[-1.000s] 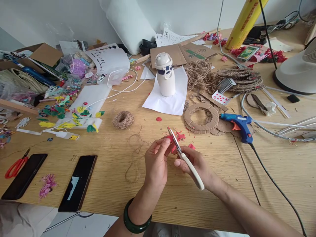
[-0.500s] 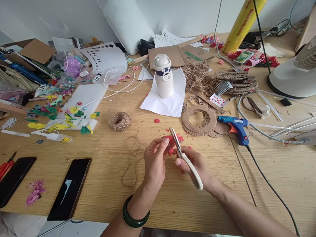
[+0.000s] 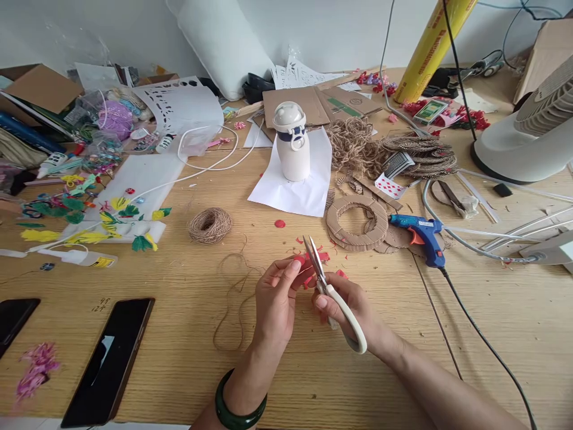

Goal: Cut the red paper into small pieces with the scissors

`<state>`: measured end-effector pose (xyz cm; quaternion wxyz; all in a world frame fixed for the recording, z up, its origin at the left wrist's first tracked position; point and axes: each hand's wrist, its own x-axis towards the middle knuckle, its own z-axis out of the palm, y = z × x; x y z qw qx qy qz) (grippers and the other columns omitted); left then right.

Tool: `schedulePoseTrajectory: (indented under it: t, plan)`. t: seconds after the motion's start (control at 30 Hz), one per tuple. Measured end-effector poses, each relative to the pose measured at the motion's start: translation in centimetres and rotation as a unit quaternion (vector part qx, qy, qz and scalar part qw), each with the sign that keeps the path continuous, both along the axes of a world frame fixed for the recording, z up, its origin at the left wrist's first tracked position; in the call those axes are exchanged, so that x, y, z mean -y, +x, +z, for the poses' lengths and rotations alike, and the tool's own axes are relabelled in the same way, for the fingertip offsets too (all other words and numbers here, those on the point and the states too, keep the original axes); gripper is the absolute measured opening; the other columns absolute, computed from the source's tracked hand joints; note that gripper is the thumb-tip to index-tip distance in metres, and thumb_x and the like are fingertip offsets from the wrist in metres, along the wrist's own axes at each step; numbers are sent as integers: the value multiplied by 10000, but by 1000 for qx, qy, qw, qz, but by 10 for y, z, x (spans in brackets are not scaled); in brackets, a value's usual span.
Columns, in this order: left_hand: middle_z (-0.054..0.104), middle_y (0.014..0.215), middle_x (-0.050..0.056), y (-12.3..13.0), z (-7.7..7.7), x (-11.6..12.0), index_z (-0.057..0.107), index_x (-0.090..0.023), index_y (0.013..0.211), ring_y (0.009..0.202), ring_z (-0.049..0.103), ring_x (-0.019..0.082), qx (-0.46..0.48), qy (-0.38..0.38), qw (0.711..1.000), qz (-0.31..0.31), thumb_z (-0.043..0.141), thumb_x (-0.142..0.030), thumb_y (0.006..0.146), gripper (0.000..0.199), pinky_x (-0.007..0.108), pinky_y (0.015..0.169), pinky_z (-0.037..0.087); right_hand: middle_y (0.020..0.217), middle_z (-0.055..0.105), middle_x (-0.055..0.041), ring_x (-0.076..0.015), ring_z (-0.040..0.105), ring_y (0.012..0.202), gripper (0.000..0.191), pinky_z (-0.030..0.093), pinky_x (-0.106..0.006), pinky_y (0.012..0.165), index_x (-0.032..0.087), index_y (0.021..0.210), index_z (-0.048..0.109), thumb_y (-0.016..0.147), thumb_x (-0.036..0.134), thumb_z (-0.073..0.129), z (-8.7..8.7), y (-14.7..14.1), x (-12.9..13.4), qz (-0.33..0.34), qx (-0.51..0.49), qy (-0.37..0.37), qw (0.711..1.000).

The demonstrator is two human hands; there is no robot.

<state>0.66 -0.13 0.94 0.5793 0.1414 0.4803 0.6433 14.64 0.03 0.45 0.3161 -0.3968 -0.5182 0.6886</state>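
Note:
Between thumb and fingers, my left hand pinches a small red piece, thin like paper or felt. In my right hand is a pair of scissors with white handles, its blades slightly apart and pointing away from me, close to the red piece. Red scraps lie on the table around the blade tips. A small red disc rests a little farther off. Left of my hands sits a ball of twine, a loose strand trailing from it.
A white bottle stands on white paper. To the right are a cardboard ring and a blue glue gun with its cord running toward me. A phone lies at left front; yellow and green craft pieces lie beyond.
The view has shifted a little to the right, so the things on the table appear farther left. The scissor blades look slightly wider apart; both hands keep their grips.

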Motion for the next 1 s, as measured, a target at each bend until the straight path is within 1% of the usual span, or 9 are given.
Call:
schedulePoseTrajectory:
  t: [0.13, 0.27, 0.4, 0.6, 0.67, 0.77, 0.87, 0.93, 1.0]
  plan:
    - [763, 834, 33, -1, 0, -1, 706, -157, 764, 789, 715, 148, 8, -1, 1000, 3, 799, -267, 701, 157, 289, 816, 547, 649, 472, 38, -101, 440, 533, 432, 364, -229, 470, 168, 928, 545, 830, 576, 649, 1, -2, 1, 0, -5, 4, 1000]
    - [748, 809, 18, -2, 2, -1, 703, -157, 767, 774, 711, 144, 7, -14, 1000, 9, 807, -274, 687, 175, 281, 782, 557, 648, 474, 42, -95, 435, 533, 421, 349, -225, 471, 167, 919, 566, 798, 547, 701, 4, -3, 0, -6, 5, 13, 1000]
    - [744, 793, 14, -3, 4, 0, 694, -163, 756, 766, 710, 151, 2, -20, 1000, 7, 814, -291, 674, 194, 289, 768, 559, 614, 452, 59, -92, 427, 511, 430, 331, -220, 456, 172, 920, 568, 769, 539, 733, 7, -3, 1, -5, 15, -4, 1000]
    - [750, 819, 25, -1, 2, 0, 704, -155, 766, 766, 704, 141, 15, -20, 1000, 3, 819, -293, 668, 204, 270, 763, 554, 597, 435, 68, -78, 400, 477, 428, 352, -204, 425, 180, 881, 537, 779, 557, 713, -3, -4, 3, -10, -17, -6, 1000]
    - [745, 799, 30, 0, 1, -1, 709, -149, 761, 754, 702, 148, 17, -21, 1000, -10, 812, -296, 682, 196, 263, 734, 548, 595, 445, 66, -77, 404, 473, 429, 379, -203, 426, 175, 889, 546, 789, 563, 699, -8, -3, 2, -9, -21, -1, 1000]
    - [764, 917, 53, 1, 1, -1, 713, -157, 746, 811, 704, 161, 32, 5, 998, -51, 795, -281, 711, 153, 269, 760, 537, 554, 467, 73, -80, 416, 446, 458, 391, -205, 417, 166, 927, 544, 772, 560, 717, -12, -3, 1, -18, -24, -11, 1000]
    - [748, 1090, 94, 1, 2, 0, 730, -166, 780, 987, 692, 214, 46, 34, 991, -120, 757, -276, 759, 116, 319, 878, 515, 521, 484, 85, -74, 405, 384, 498, 335, -196, 379, 170, 984, 508, 767, 566, 719, -12, -3, 0, -13, -34, -48, 998]
    - [732, 1147, 103, 1, 2, 0, 740, -172, 798, 1089, 662, 238, 48, 43, 988, -144, 746, -266, 774, 97, 355, 970, 479, 539, 516, 75, -75, 420, 376, 514, 330, -195, 377, 179, 964, 488, 750, 580, 727, -11, -3, 0, -8, -42, -66, 997]
    - [729, 1155, 102, 1, 0, 0, 743, -175, 791, 1125, 646, 247, 47, 43, 986, -152, 747, -261, 772, 88, 373, 1006, 458, 548, 529, 65, -76, 434, 381, 510, 343, -199, 386, 182, 927, 485, 740, 588, 731, -9, -4, 0, 0, -44, -73, 996]
